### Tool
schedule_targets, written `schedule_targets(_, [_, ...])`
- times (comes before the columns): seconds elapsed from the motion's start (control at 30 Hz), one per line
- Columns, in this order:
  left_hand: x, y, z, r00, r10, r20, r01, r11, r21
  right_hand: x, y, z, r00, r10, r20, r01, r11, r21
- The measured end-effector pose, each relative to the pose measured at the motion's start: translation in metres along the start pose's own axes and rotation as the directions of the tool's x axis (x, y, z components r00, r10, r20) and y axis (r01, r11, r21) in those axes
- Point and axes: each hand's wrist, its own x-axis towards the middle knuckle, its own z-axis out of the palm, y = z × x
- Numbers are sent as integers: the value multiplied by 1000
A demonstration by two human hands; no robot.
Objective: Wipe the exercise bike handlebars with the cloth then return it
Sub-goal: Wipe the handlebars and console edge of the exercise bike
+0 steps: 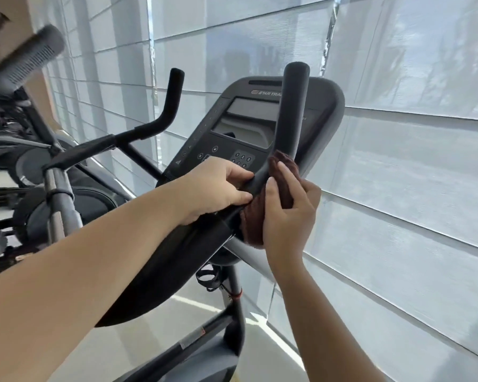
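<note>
The exercise bike's right handlebar (pixel 290 125) is a black padded bar that bends upward in front of the console (pixel 240 128). A dark brown cloth (pixel 283 175) is wrapped round the bend of that bar. My right hand (pixel 287 213) grips the cloth from the right side, fingers curled over it. On the left of the bend my left hand (pixel 218 188) holds the same bar, its fingertips touching the cloth's edge. The left handlebar (pixel 169 106) stands free further left.
White roller blinds (pixel 398 133) cover the windows behind and to the right of the bike. Another exercise machine (pixel 25 133) with a grey padded grip stands close on the left. The bike's frame and a bottle holder (pixel 209 279) are below my arms.
</note>
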Motion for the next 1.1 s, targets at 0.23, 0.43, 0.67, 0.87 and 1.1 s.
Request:
schedule_targets(0.23, [-5, -4, 11, 986, 68, -151, -54, 994, 93, 60, -4, -2, 980, -194, -35, 193, 980, -42])
schedule_targets(0.43, [-5, -8, 13, 969, 104, -225, -66, 983, 172, 53, 12, 0, 976, -206, 72, 209, 977, -40])
schedule_targets(0.67, [-7, -3, 17, 961, 79, -265, -26, 980, 199, 32, 31, -29, 904, -310, 293, 323, 946, 3])
schedule_targets(0.87, [-3, 0, 20, 942, -42, -333, 68, 995, 68, 91, 35, -40, 882, -391, 263, 382, 920, 86])
schedule_targets(1.1, [-7, -1, 39, 868, 11, -496, 54, 992, 117, 102, 45, -12, 886, -370, 280, 252, 891, 378])
